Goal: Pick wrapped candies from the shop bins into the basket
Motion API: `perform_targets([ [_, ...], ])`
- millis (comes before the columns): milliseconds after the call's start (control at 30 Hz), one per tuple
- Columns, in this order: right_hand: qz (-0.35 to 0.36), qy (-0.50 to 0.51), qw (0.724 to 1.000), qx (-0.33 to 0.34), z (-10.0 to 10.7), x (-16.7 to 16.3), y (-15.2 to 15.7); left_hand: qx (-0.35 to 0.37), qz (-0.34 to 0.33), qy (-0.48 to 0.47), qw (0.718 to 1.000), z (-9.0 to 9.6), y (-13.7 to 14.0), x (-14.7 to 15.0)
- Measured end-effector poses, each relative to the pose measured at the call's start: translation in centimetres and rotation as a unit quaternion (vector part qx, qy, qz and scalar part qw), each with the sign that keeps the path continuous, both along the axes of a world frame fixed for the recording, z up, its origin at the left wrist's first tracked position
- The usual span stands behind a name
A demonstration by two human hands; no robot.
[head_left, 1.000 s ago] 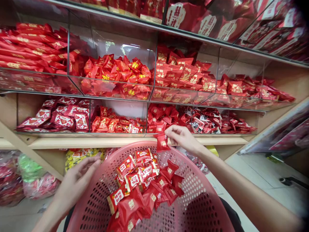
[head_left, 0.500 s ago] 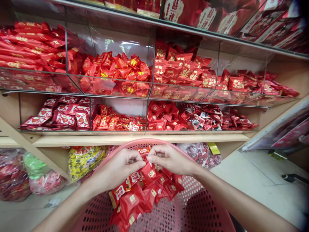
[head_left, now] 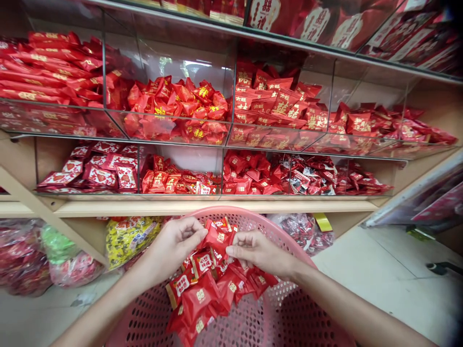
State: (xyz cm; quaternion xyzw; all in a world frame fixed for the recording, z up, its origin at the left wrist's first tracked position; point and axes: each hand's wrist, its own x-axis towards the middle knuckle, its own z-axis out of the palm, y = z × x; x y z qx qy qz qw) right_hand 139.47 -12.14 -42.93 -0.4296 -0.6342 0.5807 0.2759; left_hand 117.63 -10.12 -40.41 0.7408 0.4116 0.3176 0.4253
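Between my two hands is a small red candy packet (head_left: 220,237) with a gold mark, held over the pile. My left hand (head_left: 181,246) pinches its left edge with thumb and fingers. At its right edge, my right hand (head_left: 258,251) grips with thumb and bent fingers. Below, a heap of red candy packets (head_left: 199,295) with gold and white print lies in a pink perforated basket (head_left: 304,308). Some heap packets show white labels with red characters. My fingers hide part of the packets beneath them.
Ahead stand shelves with clear dividers, filled with red packets (head_left: 284,103). A wooden shelf edge (head_left: 126,208) runs just behind the basket. Bagged yellow sweets (head_left: 128,243) and a clear bag of red sweets (head_left: 304,231) sit under it. Tiled floor (head_left: 376,270) lies to the right.
My hands have moved slightly apart, and a red candy packet now shows flat between them. The view has shifted a little, so the shelves appear farther right.
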Motion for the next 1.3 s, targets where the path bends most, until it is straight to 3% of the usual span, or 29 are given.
perform_targets([
  [400, -0.002, -0.010, 1.000, 0.016, 1.8, 0.6, -0.6, 0.002, 0.034, -0.003, 0.999, -0.3, -0.6, 0.1],
  [667, -0.021, -0.020, 1.000, 0.009, 0.8, 1.8, -0.8, -0.002, 0.029, 0.000, 1.000, 0.0, -1.0, -0.4],
  [933, 0.071, -0.090, 0.983, -0.145, -2.6, 4.6, -1.4, 0.030, 0.114, 0.005, 0.993, 0.7, -0.8, -4.3],
  [1133, 0.075, -0.132, 0.971, -0.183, -3.6, 3.5, -0.9, -0.029, 0.208, -0.015, 0.978, 0.6, -0.9, -6.2],
  [1300, 0.067, -0.149, 0.971, -0.172, -3.9, 2.8, -0.1, -0.092, 0.271, -0.014, 0.958, 0.4, -1.1, -7.3],
])
